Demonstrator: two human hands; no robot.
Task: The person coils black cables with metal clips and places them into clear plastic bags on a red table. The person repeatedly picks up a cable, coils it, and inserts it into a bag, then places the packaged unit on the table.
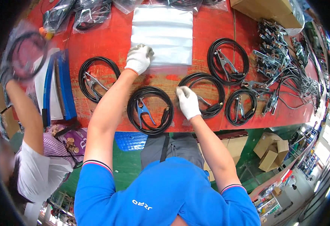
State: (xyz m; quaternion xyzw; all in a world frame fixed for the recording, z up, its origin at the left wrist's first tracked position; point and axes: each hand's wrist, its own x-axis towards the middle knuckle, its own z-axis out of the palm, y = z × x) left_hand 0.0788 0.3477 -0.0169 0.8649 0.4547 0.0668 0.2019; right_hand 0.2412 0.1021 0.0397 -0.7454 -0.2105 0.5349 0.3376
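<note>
Red paint, worn through in patches, covers the worktop (206, 26) that carries everything. White-gloved, the left hand (138, 58) rests with fingers curled on the near left corner of a stack of clear plastic bags (163, 34), which lies at the middle of the worktop toward its far edge; whether it pinches a bag cannot be told. The right hand (187, 101), also gloved, lies loosely open with its fingertips on the left rim of a coiled black cable (206, 94) with a metal clamp inside it, close to the near edge. Just left of it, between the two forearms, sits another coiled cable with a blue-grey clamp (150, 110), touching the near edge. A third coil (97, 77) lies toward the left side, and two more coils (228, 60) and (241, 107) toward the right. Loose clamps and cables (281, 71) are heaped at the right end. At the left edge another person's gloved hand (6, 77) holds up a bagged coil (27, 56).
</note>
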